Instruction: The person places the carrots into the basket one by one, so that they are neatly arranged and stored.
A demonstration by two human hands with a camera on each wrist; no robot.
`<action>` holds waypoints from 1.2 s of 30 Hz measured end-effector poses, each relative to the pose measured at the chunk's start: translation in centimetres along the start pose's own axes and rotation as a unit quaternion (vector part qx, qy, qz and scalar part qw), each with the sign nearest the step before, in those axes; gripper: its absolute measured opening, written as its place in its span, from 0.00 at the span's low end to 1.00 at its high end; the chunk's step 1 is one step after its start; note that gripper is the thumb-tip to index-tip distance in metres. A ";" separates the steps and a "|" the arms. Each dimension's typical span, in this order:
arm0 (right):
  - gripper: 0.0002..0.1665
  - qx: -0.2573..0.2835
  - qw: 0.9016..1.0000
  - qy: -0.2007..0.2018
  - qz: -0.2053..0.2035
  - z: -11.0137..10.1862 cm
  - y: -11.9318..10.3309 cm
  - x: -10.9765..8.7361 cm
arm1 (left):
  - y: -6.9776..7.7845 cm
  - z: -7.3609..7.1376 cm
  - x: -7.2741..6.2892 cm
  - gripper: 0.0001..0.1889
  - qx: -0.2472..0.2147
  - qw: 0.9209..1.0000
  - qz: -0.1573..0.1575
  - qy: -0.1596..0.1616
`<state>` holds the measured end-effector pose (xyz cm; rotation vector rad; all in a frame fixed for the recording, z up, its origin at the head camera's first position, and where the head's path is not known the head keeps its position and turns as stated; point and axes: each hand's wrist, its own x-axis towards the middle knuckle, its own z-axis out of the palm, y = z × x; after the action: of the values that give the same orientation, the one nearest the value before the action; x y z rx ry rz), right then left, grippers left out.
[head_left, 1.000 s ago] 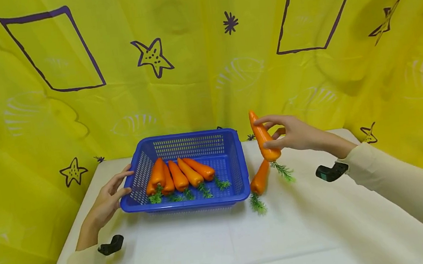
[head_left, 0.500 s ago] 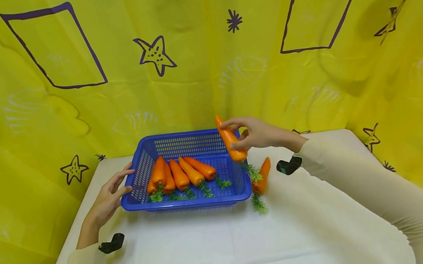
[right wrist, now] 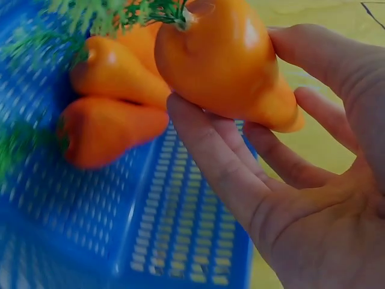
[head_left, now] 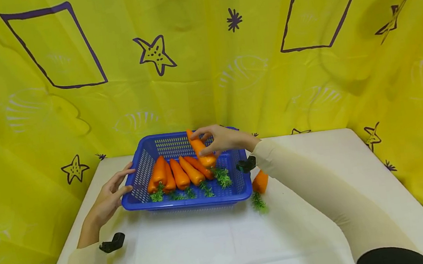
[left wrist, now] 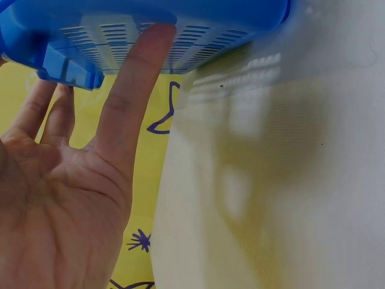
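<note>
My right hand [head_left: 225,139] holds an orange toy carrot [head_left: 196,144] over the right part of a blue plastic basket [head_left: 188,202]. Its tip points up and back, and its green leafy top hangs toward me. In the right wrist view, thumb and fingers sit round the carrot's sides. Several more carrots [head_left: 179,174] lie side by side in the left and middle of the basket, their leaves toward the near wall. At the basket's left end, my left hand [head_left: 104,205] touches the outside with extended fingers; its thumb [left wrist: 129,99] lies against the slotted wall in the left wrist view.
One more carrot [head_left: 260,182] lies on the white tablecloth [head_left: 195,250] just right of the basket, partly hidden by my right forearm. A yellow curtain [head_left: 198,89] with dark drawings hangs behind the table and along both sides.
My right hand has carried the carrot leftward, from above the table at the right, across the basket's right rim, and down over its inside. The left hand has stayed at the basket's left end.
</note>
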<state>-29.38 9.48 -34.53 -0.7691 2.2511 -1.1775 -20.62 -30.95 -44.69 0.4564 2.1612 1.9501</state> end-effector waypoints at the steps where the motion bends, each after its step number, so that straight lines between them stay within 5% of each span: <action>1: 0.35 0.004 1.000 -0.005 0.001 0.3 0.0 0.5 | 0.0 0.0 0.0 0.25 0.001 1.000 -0.001 0.001; 16: 0.37 0.072 0.997 -0.030 0.026 4.3 0.8 6.5 | 0.2 0.1 0.2 0.25 0.013 1.000 -0.003 0.002; 36: 0.37 0.112 0.989 -0.069 0.071 6.6 1.5 9.3 | 0.0 -0.1 0.2 0.25 -0.005 1.000 -0.005 0.005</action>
<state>-32.30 0.10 -40.61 -0.5734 1.9840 -1.2428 -20.82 -30.95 -44.67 0.4338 2.1545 1.9600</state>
